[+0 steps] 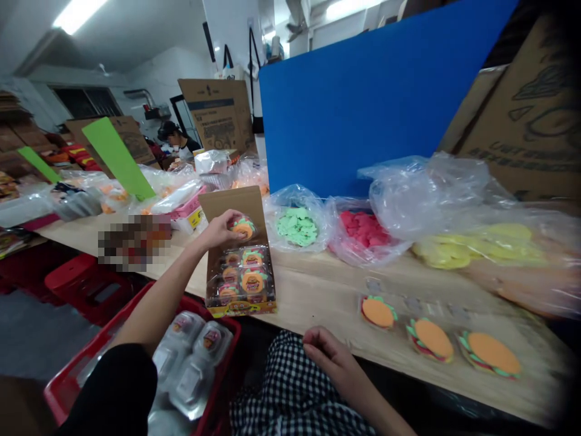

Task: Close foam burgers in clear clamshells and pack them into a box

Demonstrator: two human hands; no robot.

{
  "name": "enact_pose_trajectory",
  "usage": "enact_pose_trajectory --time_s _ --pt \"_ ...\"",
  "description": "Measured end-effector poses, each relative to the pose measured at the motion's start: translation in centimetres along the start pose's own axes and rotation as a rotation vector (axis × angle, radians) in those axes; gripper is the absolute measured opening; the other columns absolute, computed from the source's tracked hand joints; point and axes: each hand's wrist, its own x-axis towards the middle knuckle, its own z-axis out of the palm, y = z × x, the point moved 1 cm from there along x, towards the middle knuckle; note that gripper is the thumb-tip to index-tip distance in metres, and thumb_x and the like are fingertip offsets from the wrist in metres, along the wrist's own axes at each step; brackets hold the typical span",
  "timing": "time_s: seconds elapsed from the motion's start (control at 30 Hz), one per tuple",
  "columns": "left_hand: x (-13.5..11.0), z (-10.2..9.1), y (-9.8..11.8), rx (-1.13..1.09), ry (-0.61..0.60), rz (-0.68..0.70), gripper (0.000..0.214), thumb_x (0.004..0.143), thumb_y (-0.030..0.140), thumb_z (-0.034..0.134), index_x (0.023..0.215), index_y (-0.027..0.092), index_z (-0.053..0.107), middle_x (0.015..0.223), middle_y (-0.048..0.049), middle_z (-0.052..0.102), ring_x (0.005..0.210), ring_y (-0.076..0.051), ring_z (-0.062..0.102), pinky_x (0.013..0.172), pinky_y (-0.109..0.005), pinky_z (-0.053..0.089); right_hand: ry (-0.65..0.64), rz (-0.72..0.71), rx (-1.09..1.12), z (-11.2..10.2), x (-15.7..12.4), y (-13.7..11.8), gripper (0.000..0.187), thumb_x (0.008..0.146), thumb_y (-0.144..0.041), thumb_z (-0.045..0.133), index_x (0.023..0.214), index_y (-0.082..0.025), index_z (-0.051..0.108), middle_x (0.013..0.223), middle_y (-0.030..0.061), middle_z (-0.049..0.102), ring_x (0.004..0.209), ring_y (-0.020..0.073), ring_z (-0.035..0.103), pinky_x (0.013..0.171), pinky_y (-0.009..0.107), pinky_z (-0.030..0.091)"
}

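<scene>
My left hand (pixel 222 227) is closed on a packaged toy burger (pixel 244 228), held over the far end of an open cardboard display box (pixel 213 257). Inside the box sit several more toy burgers (pixel 253 281) in clear plastic cases, in two columns. My right hand (pixel 327 352) hovers by the table's front edge, above my checked garment, its fingers curled in with nothing visible in them. To its right on the table, open clear clamshells hold layered foam burgers, the nearest being one orange-topped burger (pixel 379 312).
A red crate (pixel 233 330) of closed clamshells (pixel 193 378) stands below the table at left. Plastic bags hold green pieces (pixel 297 226), red pieces (pixel 365 232) and yellow pieces (pixel 454 248) before a blue panel (pixel 363 109). A person (pixel 181 142) sits farther back.
</scene>
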Motion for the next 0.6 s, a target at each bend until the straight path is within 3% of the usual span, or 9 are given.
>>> enact_pose_trajectory --time_s 0.13,0.33,0.47,0.6 --pt "2.6 1.7 -2.9 0.016 -0.128 -0.060 0.046 0.038 0.012 0.075 0.082 0.016 0.063 0.074 -0.0008 0.063 0.069 -0.018 0.056 0.068 -0.026 0.042 0.049 0.035 -0.040 -0.9 -0.5 0.4 0.025 0.079 -0.046 0.044 0.078 -0.022 0.048 0.074 0.0022 0.048 0.074 0.0183 0.045 0.070 0.031 0.038" --pt "3.4 2.7 -5.5 -0.037 -0.306 -0.134 0.051 0.044 0.024 0.074 0.093 0.015 0.061 0.081 -0.0036 0.064 0.072 -0.020 0.057 0.068 -0.030 0.044 0.100 0.081 -0.057 -2.3 -0.9 1.7 0.027 0.079 -0.047 0.043 0.075 -0.020 0.048 0.071 0.0012 0.045 0.071 0.0167 0.043 0.066 0.029 0.037" --pt "3.7 2.8 -6.2 0.265 -0.405 -0.046 0.056 0.052 0.032 0.070 0.104 0.016 0.058 0.096 -0.0048 0.060 0.088 -0.023 0.055 0.082 -0.033 0.040 0.109 0.084 -0.059 -2.3 -0.8 2.2 0.026 0.079 -0.044 0.043 0.076 -0.019 0.048 0.071 0.0007 0.046 0.071 0.0154 0.043 0.066 0.027 0.037" --pt "3.7 2.9 -6.9 0.514 -0.426 0.084 0.053 0.067 0.038 0.057 0.115 0.017 0.052 0.106 -0.0078 0.053 0.099 -0.022 0.049 0.091 -0.030 0.034 0.099 0.066 -0.067 -2.0 -0.6 2.2 0.025 0.079 -0.043 0.043 0.075 -0.018 0.048 0.069 0.0001 0.047 0.070 0.0147 0.043 0.065 0.026 0.037"
